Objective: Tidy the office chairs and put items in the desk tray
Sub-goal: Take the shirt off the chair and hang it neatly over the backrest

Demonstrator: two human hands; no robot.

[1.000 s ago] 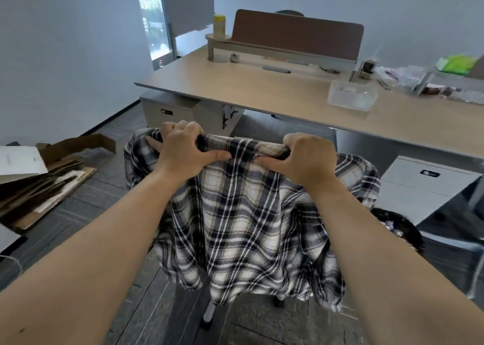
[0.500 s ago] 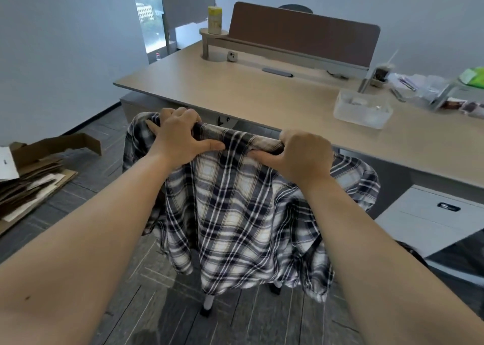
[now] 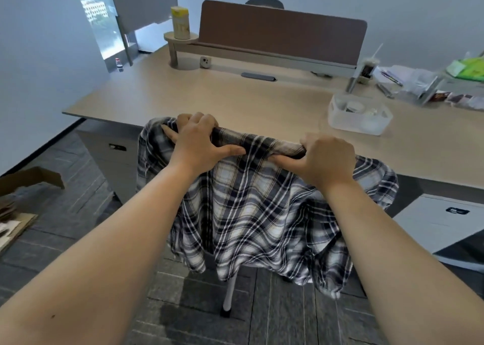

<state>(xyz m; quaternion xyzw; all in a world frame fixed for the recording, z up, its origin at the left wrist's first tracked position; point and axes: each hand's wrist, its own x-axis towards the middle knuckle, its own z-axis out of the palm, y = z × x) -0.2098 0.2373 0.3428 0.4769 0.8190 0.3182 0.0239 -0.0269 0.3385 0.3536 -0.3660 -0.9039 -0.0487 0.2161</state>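
Left hand: the left hand is clamping the top edge of the chair back through the plaid shirt, fingers curling over the far side, thumb pointing right along the near face.
Right hand: the right hand is gripping the same top edge further right, thumb tucking under a fold of cloth. The 2 hands are sitting apart on the rail.
Chair: the office chair is standing at the desk's near edge, its back almost wholly covered by the shirt; only 1 pale leg and a dark foot are showing below the hem.
Desk: the desk is lying just beyond the chair top.
Tray: the desk tray, a clear plastic bin, is resting on the desk to the right of the chair, near the right hand but not touching it; small items are lying inside, too blurred to name.
Behind: a brown divider panel is standing at the desk's far side, a yellow canister sitting on a small round shelf at its left end.
Below: a pale drawer cabinet is sitting under the desk at right.
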